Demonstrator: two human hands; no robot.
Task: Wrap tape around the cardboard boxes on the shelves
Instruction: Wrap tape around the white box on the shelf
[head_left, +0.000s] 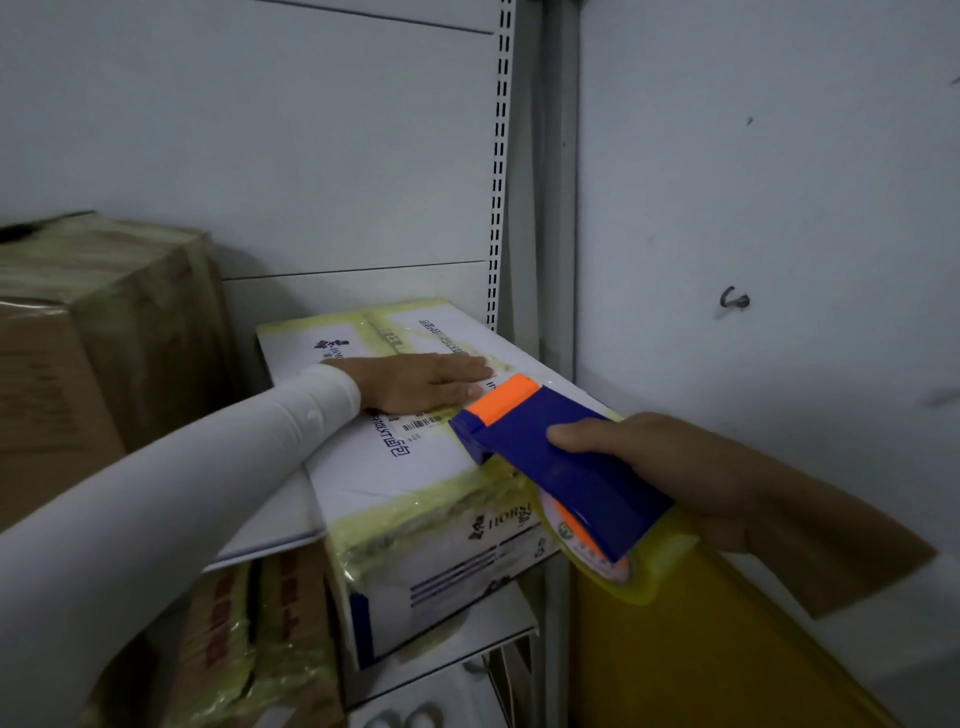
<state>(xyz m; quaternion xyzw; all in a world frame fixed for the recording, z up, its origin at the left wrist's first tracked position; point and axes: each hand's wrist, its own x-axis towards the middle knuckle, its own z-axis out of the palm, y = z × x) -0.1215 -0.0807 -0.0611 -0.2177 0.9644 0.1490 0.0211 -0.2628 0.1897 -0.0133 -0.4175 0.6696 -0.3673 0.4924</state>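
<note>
A white cardboard box with blue print lies on the shelf, banded with yellowish clear tape along its top and over its near edge. My left hand presses flat on the box top, fingers straight. My right hand grips a blue tape dispenser with an orange front piece, its nose resting on the near right part of the box top. The tape roll sits in the dispenser's rear, partly hidden by my hand.
Brown cardboard boxes stand at the left. A taped brown box sits below the white one. A slotted shelf upright rises behind, a grey wall bounds the right, and a yellow surface lies lower right.
</note>
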